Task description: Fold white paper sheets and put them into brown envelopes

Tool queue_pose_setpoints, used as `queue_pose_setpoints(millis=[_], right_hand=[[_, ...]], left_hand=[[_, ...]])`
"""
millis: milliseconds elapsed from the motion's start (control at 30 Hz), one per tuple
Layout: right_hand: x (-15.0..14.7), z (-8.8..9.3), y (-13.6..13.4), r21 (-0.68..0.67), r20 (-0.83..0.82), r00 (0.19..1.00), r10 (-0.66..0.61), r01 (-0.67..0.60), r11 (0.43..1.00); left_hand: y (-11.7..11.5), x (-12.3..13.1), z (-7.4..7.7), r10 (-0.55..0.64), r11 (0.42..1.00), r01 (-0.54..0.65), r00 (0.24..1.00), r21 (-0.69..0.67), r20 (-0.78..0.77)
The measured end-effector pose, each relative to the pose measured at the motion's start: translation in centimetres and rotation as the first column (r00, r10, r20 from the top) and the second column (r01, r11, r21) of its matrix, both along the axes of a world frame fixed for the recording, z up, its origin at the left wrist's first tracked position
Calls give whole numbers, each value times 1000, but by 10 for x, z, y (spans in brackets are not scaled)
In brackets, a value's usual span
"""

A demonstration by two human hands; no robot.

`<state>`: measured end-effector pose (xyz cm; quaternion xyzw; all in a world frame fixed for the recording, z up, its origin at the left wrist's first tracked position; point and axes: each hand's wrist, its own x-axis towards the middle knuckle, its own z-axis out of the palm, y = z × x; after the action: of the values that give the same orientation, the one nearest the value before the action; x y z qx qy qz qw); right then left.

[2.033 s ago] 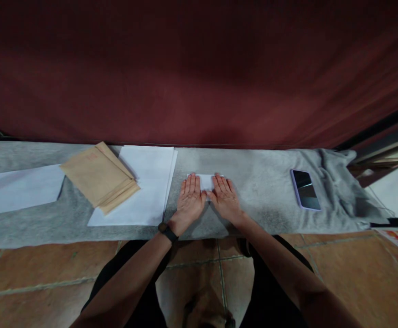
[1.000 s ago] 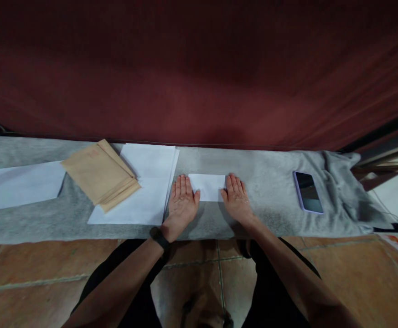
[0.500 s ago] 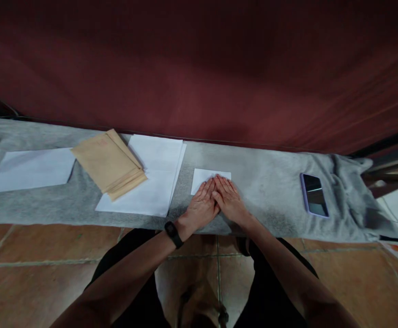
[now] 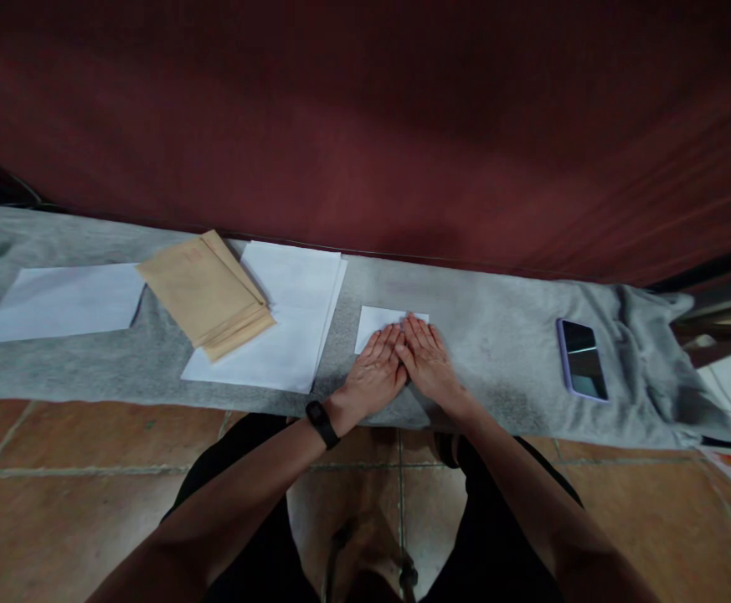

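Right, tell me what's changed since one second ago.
The left hand has moved right and the right hand slightly left; both now lie flat, close together, over the small white paper, leaving its left end showing. Nothing was picked up. The brown envelopes, large white sheets and phone stayed put.

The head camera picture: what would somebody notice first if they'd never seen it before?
Probably the left hand and right hand, lying flat and close together over a small white paper near the middle. Next might be the brown envelopes to the left, fanned out partly on top of white sheets. Far to the right, a phone lies on the grey cloth.
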<state>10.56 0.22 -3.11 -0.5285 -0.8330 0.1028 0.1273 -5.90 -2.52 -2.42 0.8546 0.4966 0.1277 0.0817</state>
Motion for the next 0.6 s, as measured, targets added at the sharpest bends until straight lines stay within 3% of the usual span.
queue_pose_setpoints(millis=[600], right_hand=[[0,-9,-3,144,60,996,-68,59,988]], left_hand=[[30,-16,2,234,971,-237,966,-13,-109]])
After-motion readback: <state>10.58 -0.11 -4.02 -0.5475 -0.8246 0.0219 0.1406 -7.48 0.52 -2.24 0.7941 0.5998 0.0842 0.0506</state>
